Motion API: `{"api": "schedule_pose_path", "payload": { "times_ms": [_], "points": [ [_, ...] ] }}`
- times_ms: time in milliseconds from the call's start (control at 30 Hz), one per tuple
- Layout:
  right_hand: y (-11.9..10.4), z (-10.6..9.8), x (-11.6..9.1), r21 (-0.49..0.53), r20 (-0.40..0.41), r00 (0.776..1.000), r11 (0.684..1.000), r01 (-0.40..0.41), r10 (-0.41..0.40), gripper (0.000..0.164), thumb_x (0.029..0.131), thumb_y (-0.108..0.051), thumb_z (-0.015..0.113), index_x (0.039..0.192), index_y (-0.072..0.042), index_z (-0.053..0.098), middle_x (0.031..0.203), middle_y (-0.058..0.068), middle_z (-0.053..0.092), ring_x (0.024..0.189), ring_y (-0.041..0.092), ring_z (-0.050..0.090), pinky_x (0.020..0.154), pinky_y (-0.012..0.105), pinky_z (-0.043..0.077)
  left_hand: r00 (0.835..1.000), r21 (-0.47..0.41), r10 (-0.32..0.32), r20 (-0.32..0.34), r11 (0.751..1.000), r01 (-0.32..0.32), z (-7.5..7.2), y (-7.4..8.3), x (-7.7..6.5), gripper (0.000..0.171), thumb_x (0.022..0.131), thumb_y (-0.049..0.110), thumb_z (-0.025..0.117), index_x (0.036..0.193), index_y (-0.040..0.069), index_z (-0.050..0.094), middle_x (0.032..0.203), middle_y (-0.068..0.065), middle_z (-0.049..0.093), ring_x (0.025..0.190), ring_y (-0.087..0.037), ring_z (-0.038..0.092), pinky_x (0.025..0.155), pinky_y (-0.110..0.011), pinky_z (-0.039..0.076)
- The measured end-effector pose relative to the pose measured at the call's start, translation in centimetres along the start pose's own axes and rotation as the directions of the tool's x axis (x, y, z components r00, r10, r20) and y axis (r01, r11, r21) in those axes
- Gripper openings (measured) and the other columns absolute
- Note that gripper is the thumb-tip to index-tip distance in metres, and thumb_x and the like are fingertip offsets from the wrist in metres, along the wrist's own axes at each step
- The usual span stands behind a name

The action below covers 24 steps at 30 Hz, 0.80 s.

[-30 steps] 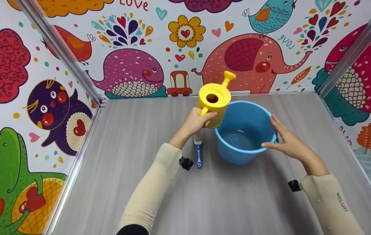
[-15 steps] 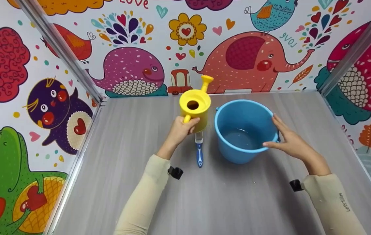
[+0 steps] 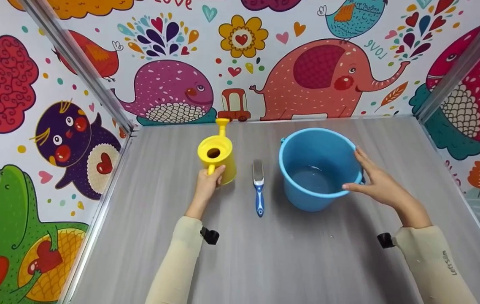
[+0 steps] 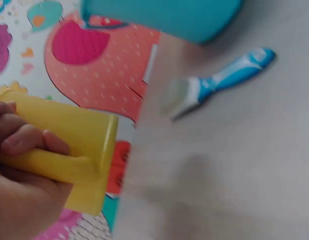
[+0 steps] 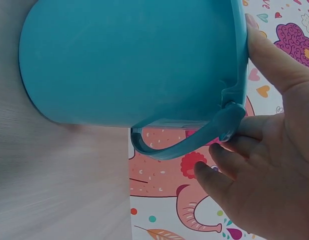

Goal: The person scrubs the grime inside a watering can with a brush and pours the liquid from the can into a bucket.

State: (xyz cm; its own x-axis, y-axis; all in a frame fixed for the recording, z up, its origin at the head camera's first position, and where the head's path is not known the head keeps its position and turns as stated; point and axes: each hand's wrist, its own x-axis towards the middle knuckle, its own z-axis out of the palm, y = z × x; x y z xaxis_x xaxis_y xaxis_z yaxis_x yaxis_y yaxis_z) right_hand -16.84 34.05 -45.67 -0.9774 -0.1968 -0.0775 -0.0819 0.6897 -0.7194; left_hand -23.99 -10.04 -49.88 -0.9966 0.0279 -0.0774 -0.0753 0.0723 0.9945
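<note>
My left hand (image 3: 207,185) grips the handle of a yellow watering can (image 3: 226,162), with its round spout head pointing away from me. In the left wrist view, fingers (image 4: 25,138) curl round the handle of the can (image 4: 84,130), which appears held off the table. A light blue bucket (image 3: 309,202) stands upright at the right with a little water in its bottom. My right hand (image 3: 381,185) rests against its right rim, thumb at the near side and fingers stretched along the outside. In the right wrist view, the bucket's handle (image 5: 179,148) hangs down beside those fingers.
Between can and bucket, a brush with a blue and white handle (image 3: 259,198) lies on the grey wood-grain table (image 3: 290,266). Cartoon-printed walls (image 3: 172,88) close off the back and both sides, with metal strips (image 3: 75,63) at the corners.
My left hand has carried the watering can leftward and towards me, away from the bucket and past the brush, which now shows whole. My right hand stays at the bucket's rim.
</note>
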Motion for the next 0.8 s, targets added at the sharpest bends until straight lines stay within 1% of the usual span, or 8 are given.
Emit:
{"api": "schedule_pose_path", "payload": {
  "times_ms": [133, 300, 400, 500, 533, 633, 700, 800],
  "points": [
    [-0.1, 0.0, 0.0, 0.002, -0.001, 1.0, 1.0, -0.003, 0.003, 0.108, 0.085, -0.044, 0.076, 0.16, -0.014, 0.003, 0.168, 0.013, 0.0, 0.148, 0.055, 0.01, 0.1, 0.072, 0.034, 0.997, 0.035, 0.002, -0.077, 0.999, 0.001, -0.6, -2.8, 0.4, 0.048, 0.098, 0.017, 0.062, 0.052, 0.013, 0.049, 0.046, 0.008, 0.043, 0.042, -0.004, 0.034, 0.045, -0.019, 0.029],
    [-0.3, 0.0, 0.2, -0.005, -0.011, 1.0, 1.0, 0.007, -0.007, 0.108, 0.084, -0.044, 0.077, 0.16, -0.013, 0.006, 0.168, 0.012, 0.001, 0.149, 0.054, 0.01, 0.1, 0.071, 0.035, 0.992, 0.074, -0.002, -0.127, 0.997, 0.011, -0.6, -5.6, -0.1, 0.046, 0.097, 0.015, 0.063, 0.053, 0.008, 0.051, 0.047, 0.009, 0.044, 0.045, -0.005, 0.036, 0.05, -0.019, 0.029],
    [-0.3, -0.1, 0.3, -0.01, -0.015, 1.0, 1.0, 0.014, -0.014, 0.108, 0.084, -0.044, 0.077, 0.16, -0.012, 0.008, 0.168, 0.012, 0.001, 0.149, 0.054, 0.011, 0.1, 0.07, 0.036, 0.995, 0.068, 0.005, -0.101, 0.998, 0.002, -0.3, -5.8, -1.2, 0.045, 0.097, 0.009, 0.061, 0.053, 0.001, 0.051, 0.047, 0.009, 0.044, 0.046, -0.004, 0.036, 0.05, -0.019, 0.029],
    [-0.3, -0.3, 0.1, -0.01, -0.021, 1.0, 1.0, 0.012, -0.012, 0.108, 0.084, -0.043, 0.077, 0.16, -0.013, 0.007, 0.168, 0.013, 0.001, 0.148, 0.055, 0.011, 0.099, 0.071, 0.036, 0.999, 0.073, 0.015, -0.048, 0.997, -0.011, 0.0, -5.1, -2.1, 0.044, 0.098, 0.006, 0.059, 0.059, -0.012, 0.049, 0.048, 0.008, 0.044, 0.045, -0.004, 0.035, 0.049, -0.019, 0.029],
    [-0.2, -0.4, 0.0, -0.01, -0.025, 1.0, 1.0, 0.008, -0.009, 0.108, 0.084, -0.043, 0.077, 0.16, -0.013, 0.007, 0.168, 0.013, 0.001, 0.148, 0.055, 0.011, 0.099, 0.071, 0.036, 0.999, 0.08, 0.022, -0.031, 0.997, -0.019, 0.1, -4.7, -2.3, 0.044, 0.098, 0.006, 0.058, 0.062, -0.017, 0.048, 0.049, 0.007, 0.044, 0.045, -0.003, 0.035, 0.049, -0.019, 0.029],
    [-0.1, -0.4, -0.1, -0.009, -0.027, 1.0, 1.0, 0.005, -0.005, 0.108, 0.084, -0.043, 0.077, 0.16, -0.012, 0.006, 0.168, 0.014, 0.001, 0.147, 0.056, 0.012, 0.098, 0.07, 0.038, 1.0, 0.098, 0.002, -0.015, 0.995, -0.001, 0.2, -4.3, -2.4, 0.043, 0.099, 0.008, 0.058, 0.073, -0.026, 0.05, 0.05, 0.006, 0.046, 0.046, -0.004, 0.037, 0.049, -0.018, 0.031],
    [-0.1, -0.2, -0.1, -0.004, -0.021, 1.0, 1.0, 0.004, -0.004, 0.109, 0.084, -0.044, 0.076, 0.16, -0.013, 0.006, 0.168, 0.014, 0.001, 0.147, 0.056, 0.012, 0.097, 0.069, 0.038, 1.0, 0.097, -0.016, -0.02, 0.995, 0.018, 0.2, -4.6, -2.4, 0.041, 0.099, 0.007, 0.058, 0.075, -0.026, 0.055, 0.051, 0.005, 0.052, 0.047, -0.004, 0.043, 0.051, -0.019, 0.036],
    [-0.1, 0.0, 0.0, 0.002, -0.013, 1.0, 1.0, 0.01, -0.01, 0.109, 0.084, -0.044, 0.076, 0.16, -0.013, 0.006, 0.168, 0.015, 0.001, 0.148, 0.056, 0.012, 0.097, 0.069, 0.038, 0.998, 0.095, -0.051, -0.046, 0.994, 0.055, -0.1, -5.9, -2.1, 0.034, 0.097, 0.009, 0.06, 0.082, -0.021, 0.064, 0.06, -0.004, 0.065, 0.054, -0.006, 0.057, 0.058, -0.023, 0.05]
  ]
}}
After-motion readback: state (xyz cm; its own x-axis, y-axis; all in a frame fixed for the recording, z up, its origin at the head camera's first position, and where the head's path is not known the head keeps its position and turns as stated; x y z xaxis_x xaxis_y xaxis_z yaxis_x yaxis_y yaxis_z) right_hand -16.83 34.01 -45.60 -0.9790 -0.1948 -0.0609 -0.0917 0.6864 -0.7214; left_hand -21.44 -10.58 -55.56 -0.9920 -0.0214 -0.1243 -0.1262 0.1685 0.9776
